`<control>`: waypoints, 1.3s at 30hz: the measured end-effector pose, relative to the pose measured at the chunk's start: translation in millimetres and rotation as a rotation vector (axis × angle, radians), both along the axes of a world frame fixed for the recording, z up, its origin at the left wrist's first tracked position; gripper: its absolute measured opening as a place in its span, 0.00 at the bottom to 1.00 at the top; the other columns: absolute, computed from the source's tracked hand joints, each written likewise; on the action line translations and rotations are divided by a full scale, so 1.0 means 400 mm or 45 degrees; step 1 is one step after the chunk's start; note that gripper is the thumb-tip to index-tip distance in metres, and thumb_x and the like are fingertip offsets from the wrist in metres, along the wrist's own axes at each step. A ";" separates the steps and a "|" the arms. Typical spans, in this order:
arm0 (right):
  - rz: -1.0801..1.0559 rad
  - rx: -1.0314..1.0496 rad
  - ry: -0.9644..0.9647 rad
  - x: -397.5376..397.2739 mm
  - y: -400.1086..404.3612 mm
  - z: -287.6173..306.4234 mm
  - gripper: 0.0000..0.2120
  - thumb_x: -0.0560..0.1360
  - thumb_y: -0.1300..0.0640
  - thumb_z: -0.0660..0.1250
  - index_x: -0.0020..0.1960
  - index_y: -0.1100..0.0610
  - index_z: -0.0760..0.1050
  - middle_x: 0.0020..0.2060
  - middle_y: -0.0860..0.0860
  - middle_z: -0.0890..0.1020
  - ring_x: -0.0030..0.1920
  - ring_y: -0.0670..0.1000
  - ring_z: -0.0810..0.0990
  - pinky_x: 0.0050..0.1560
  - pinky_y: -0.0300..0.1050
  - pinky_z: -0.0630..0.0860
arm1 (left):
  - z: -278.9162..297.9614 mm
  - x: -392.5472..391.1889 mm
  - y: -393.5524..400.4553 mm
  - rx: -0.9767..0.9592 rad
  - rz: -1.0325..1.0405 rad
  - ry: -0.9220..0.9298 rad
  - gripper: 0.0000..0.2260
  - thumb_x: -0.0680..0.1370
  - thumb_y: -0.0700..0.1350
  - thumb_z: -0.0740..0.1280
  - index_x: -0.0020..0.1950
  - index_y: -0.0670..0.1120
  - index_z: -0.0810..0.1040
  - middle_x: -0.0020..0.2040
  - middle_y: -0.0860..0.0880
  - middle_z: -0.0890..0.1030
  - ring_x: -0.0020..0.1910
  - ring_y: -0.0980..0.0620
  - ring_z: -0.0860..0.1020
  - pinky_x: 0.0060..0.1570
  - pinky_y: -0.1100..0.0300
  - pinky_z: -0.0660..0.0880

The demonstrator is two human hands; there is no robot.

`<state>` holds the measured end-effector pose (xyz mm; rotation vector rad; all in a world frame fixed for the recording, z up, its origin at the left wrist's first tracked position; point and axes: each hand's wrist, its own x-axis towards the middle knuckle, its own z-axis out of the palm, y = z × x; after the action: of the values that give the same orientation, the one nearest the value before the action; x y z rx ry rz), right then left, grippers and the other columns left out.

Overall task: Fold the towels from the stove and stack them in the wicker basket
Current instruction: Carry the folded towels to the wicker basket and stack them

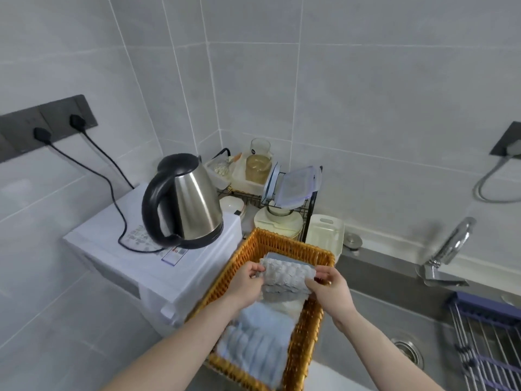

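Both hands, L (244, 283) & R (328, 289), pinch ends of folded grey towel (286, 275) over wicker basket (307, 328), frame centre-low: kept flat to stack on blue towels (253, 342).

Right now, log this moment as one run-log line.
phase: placing | hands: left hand and right hand pinch folded grey towel | location: over wicker basket | basket contents: blue towel

Kettle (186, 201) crowds the basket (255, 249) leftward; sink (375, 334) side lies open.
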<state>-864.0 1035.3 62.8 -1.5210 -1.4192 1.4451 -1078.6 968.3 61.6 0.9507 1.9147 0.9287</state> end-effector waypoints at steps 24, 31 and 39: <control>0.544 0.407 -0.999 -0.108 0.258 -0.160 0.20 0.80 0.60 0.63 0.71 0.48 0.75 0.66 0.49 0.73 0.64 0.53 0.72 0.69 0.43 0.70 | -0.140 -0.018 0.267 0.041 -0.689 0.895 0.24 0.78 0.43 0.65 0.73 0.55 0.69 0.75 0.57 0.63 0.72 0.54 0.65 0.73 0.58 0.68; 0.624 0.243 -0.993 -0.114 0.252 -0.112 0.24 0.77 0.60 0.63 0.73 0.50 0.73 0.68 0.52 0.72 0.68 0.57 0.70 0.72 0.46 0.68 | -0.123 -0.036 0.283 -0.157 -0.862 0.722 0.30 0.78 0.38 0.62 0.79 0.53 0.63 0.79 0.54 0.60 0.78 0.48 0.58 0.78 0.53 0.59; 0.220 0.459 -0.775 -0.077 0.114 -0.058 0.17 0.79 0.58 0.64 0.67 0.49 0.79 0.64 0.43 0.75 0.67 0.49 0.71 0.67 0.36 0.68 | -0.003 -0.068 0.197 -0.028 -0.852 0.629 0.26 0.80 0.40 0.62 0.77 0.55 0.65 0.79 0.58 0.58 0.78 0.55 0.55 0.79 0.57 0.55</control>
<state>-894.9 1080.9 39.8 -1.6974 -2.0757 0.7622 -1105.8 1047.1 60.3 1.7813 1.7689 0.2879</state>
